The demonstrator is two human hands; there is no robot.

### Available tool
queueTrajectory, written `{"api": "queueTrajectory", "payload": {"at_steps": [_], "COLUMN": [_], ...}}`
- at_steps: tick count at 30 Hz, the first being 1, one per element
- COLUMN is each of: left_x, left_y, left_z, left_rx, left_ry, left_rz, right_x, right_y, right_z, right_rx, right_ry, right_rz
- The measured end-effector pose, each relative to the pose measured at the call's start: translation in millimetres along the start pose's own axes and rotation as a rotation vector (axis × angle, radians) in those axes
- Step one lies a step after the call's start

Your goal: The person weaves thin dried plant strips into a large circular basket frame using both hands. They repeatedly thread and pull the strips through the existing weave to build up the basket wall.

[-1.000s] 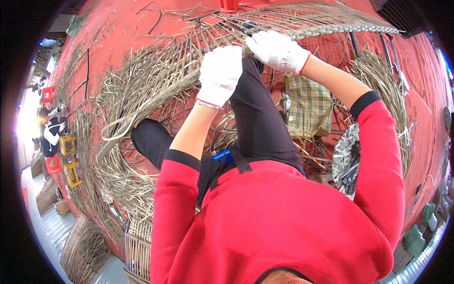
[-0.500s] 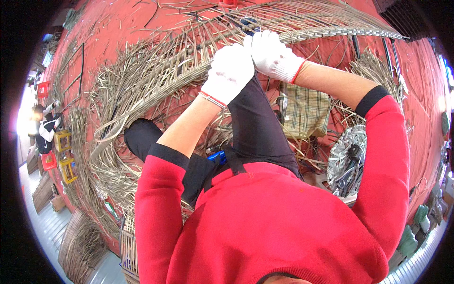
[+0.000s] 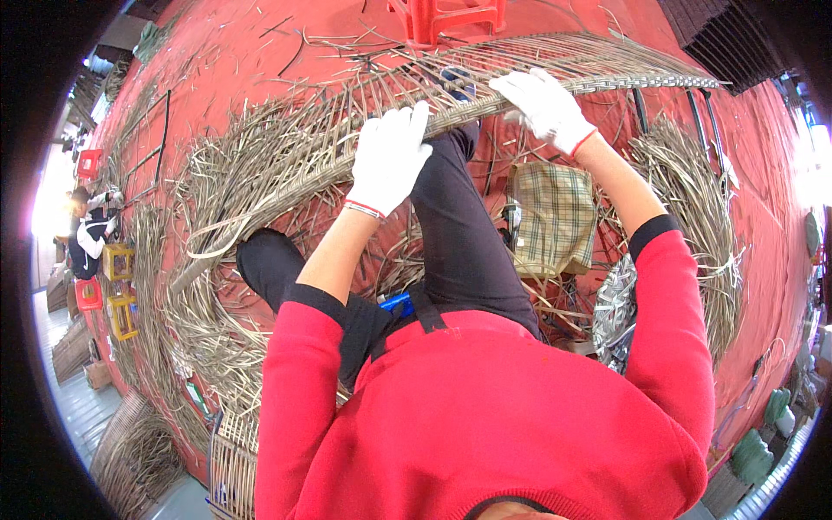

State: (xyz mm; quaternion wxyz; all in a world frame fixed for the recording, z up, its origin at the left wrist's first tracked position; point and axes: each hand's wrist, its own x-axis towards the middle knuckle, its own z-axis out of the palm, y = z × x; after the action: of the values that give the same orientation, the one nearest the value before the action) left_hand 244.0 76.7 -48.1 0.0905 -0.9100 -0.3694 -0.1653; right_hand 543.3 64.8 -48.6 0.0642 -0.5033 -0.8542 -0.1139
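A long curved wicker panel [image 3: 295, 192], with a braided rim and loose ribs fanning out beyond it, lies across my legs. My left hand [image 3: 390, 156], in a white knit glove, is closed over the braided rim with the thumb pointing up. Further right, my gloved right hand [image 3: 546, 108] has its fingers over the rim and its thumb on the near side. The undersides of both hands are hidden. Between the hands a stretch of braided rim [image 3: 468, 113] shows above my knee.
Bundles of flat strips [image 3: 693, 225] lie at right, with more loose strips [image 3: 208, 321] at left. A red stool [image 3: 446, 19] stands beyond the panel. Near my leg are a checked cloth [image 3: 555, 217] and a silvery coil [image 3: 614, 312]. Another person [image 3: 85, 238] sits far left.
My hands, together at the rim before, are now apart: the left has moved left and down, the right rightward. The view has shifted, showing more of the red stool.
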Motion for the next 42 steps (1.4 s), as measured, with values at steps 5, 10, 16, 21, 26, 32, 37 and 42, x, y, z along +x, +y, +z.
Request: {"api": "queueTrajectory", "payload": {"at_steps": [5,10,16,21,26,32,37,42], "left_x": [10,11,9,23,50,47,47,44], "left_y": [3,4,7,28,43,37,33,36], "left_z": [13,20,23,14,25,49,49,38], "left_rx": [-0.020,0.012,0.001,-0.001,-0.024,0.008,0.014,0.029], "left_ry": [-0.124,0.014,-0.077,0.219,-0.086,-0.040,-0.045,-0.010], "left_rz": [-0.082,-0.063,-0.121,-0.123,-0.101,-0.033,-0.002,-0.015], "right_x": [0,2,6,5,2,1,-1,-33], "right_y": [-5,-2,-6,-5,-6,-10,-4,33], "right_z": [38,47,32,23,38,53,38,23], "right_rx": [0.067,0.060,0.051,0.145,0.180,0.121,0.262,0.054], "right_ry": [0.254,0.214,0.142,0.293,0.288,0.345,0.294,0.368], "right_rz": [0.035,0.035,0.033,-0.051,-0.051,-0.003,-0.025,0.226]}}
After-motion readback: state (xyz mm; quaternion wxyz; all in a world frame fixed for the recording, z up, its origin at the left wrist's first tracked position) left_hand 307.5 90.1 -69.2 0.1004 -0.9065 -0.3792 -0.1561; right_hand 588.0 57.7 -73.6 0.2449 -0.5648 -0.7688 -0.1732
